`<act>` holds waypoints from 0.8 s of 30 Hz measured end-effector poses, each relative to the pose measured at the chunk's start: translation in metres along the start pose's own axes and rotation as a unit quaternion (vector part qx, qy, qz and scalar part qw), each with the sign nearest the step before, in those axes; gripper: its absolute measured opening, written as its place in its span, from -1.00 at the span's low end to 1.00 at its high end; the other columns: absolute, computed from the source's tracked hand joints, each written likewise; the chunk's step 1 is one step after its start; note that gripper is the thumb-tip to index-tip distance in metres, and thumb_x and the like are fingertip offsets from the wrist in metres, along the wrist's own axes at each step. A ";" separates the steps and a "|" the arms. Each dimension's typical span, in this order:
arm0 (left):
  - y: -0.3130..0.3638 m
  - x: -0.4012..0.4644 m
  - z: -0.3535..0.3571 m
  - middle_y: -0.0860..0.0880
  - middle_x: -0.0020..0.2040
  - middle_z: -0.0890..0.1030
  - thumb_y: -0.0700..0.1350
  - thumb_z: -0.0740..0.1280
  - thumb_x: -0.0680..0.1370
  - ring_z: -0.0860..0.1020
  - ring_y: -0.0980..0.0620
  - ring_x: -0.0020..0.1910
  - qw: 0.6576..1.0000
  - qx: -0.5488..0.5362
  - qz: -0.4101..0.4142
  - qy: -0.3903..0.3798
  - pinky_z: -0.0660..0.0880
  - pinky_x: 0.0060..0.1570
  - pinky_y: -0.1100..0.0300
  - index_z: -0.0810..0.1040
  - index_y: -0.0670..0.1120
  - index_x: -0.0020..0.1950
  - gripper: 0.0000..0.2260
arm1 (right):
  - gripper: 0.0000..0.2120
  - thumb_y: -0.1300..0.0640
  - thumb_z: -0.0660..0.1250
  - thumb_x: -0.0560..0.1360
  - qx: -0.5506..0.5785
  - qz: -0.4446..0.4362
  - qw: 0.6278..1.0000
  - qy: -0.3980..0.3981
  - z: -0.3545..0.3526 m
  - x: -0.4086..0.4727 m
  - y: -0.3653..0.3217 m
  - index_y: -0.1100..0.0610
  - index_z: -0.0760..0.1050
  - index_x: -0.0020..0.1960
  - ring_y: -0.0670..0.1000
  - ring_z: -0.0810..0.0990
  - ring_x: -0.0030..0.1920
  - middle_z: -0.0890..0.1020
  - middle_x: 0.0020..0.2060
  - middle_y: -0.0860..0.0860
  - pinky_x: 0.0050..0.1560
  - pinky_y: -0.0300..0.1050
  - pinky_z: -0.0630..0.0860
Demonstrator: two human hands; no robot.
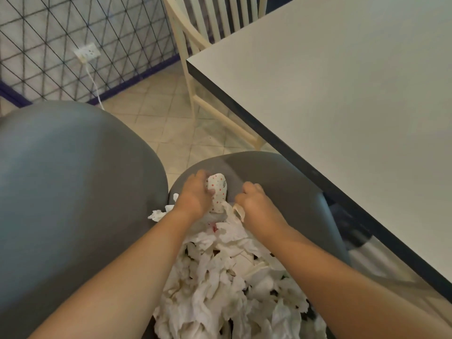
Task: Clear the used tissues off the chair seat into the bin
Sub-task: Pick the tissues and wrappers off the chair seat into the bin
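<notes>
Left hand (195,195): fingers curled on a white, red-dotted tissue pack (218,192).
Right hand (254,204): pinching a crumpled white tissue (239,211).
Used tissues (227,277): heaped below the grey rounded chair seat (269,172); bin not discernible.

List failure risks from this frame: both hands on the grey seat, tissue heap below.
1. The heap of crumpled white tissues looks piled high; more could spill onto the tiled floor.
2. The left hand grips a red-dotted white packet, perhaps not rubbish.
3. The right hand pinches only a beige scrap; it may drop.
</notes>
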State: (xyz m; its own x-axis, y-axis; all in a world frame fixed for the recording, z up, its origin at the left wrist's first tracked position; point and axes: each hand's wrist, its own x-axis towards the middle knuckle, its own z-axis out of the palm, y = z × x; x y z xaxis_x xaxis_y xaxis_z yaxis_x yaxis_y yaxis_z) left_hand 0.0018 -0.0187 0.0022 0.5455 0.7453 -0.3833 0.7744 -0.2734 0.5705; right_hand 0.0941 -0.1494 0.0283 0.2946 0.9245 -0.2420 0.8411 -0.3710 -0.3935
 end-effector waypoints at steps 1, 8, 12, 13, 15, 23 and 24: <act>0.002 -0.003 -0.003 -0.14 0.16 0.46 -0.25 0.27 0.53 0.46 -0.11 0.13 0.999 -0.021 0.017 0.019 0.41 0.09 0.13 0.41 -0.11 0.25 -0.71 | -0.78 0.50 0.20 0.35 0.004 -0.005 1.000 0.013 -0.003 -0.001 -0.002 0.23 0.42 -0.13 0.10 0.38 0.03 0.39 0.04 0.14 -0.13 -0.07 0.42; 0.033 -0.055 -0.044 -0.02 0.19 0.49 -0.23 0.26 0.55 0.42 0.09 0.14 0.977 -0.044 0.151 0.145 0.32 0.09 0.26 0.44 -0.06 0.26 -0.72 | -0.68 0.56 0.22 0.27 0.025 -0.050 0.987 0.150 -0.042 -0.026 -0.024 0.29 0.45 -0.06 0.16 0.40 0.01 0.42 0.01 0.20 -0.25 -0.04 0.42; 0.050 -0.097 -0.058 0.03 0.16 0.49 -0.24 0.25 0.56 0.36 0.23 0.07 0.966 -0.017 0.188 0.176 0.27 0.03 0.39 0.45 -0.05 0.26 -0.72 | -0.62 0.63 0.33 0.01 0.033 -0.089 0.984 0.150 -0.061 -0.055 -0.036 0.30 0.47 -0.27 0.20 0.49 -0.24 0.49 -0.27 0.21 -0.51 -0.15 0.35; 0.054 -0.109 -0.061 0.04 0.15 0.49 -0.24 0.26 0.55 0.36 0.25 0.06 0.964 -0.009 0.197 0.179 0.27 0.02 0.40 0.45 -0.04 0.25 -0.72 | -0.62 0.63 0.34 -0.02 0.033 -0.101 0.982 0.158 -0.068 -0.066 -0.038 0.30 0.48 -0.29 0.19 0.49 -0.28 0.50 -0.29 0.21 -0.49 -0.22 0.28; 0.063 -0.136 -0.064 0.04 0.12 0.50 -0.24 0.27 0.55 0.40 0.19 0.07 0.960 0.003 0.214 0.182 0.33 0.06 0.31 0.46 -0.02 0.24 -0.72 | -0.62 0.64 0.31 -0.04 0.048 -0.119 0.978 0.167 -0.078 -0.090 -0.043 0.30 0.48 -0.31 0.17 0.46 -0.32 0.49 -0.32 0.21 -0.49 -0.28 0.17; 0.108 -0.260 -0.045 -0.06 0.00 0.52 -0.27 0.28 0.53 0.49 0.00 -0.01 0.946 0.081 0.281 0.141 0.44 0.01 0.11 0.49 -0.04 0.24 -0.69 | -0.70 0.52 0.19 0.35 0.026 -0.102 0.979 0.175 -0.104 -0.212 -0.033 0.28 0.45 0.01 0.10 0.33 0.03 0.40 0.00 0.16 -0.22 0.07 0.56; 0.116 -0.273 -0.040 -0.06 -0.01 0.52 -0.27 0.28 0.53 0.49 0.00 -0.02 0.943 0.087 0.291 0.139 0.43 -0.01 0.13 0.49 -0.05 0.24 -0.70 | -0.74 0.48 0.23 0.38 0.022 -0.096 0.980 0.175 -0.106 -0.229 -0.028 0.26 0.43 0.03 0.08 0.32 0.05 0.39 0.02 0.13 -0.20 0.05 0.57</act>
State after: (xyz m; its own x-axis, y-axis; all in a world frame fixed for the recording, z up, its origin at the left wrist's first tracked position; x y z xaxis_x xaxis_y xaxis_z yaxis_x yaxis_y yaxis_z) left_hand -0.0697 -0.2294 0.2019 0.8076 0.5627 0.1765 0.4244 -0.7623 0.4886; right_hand 0.0507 -0.3417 0.1889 0.2764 0.9482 0.1566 0.8783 -0.1832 -0.4416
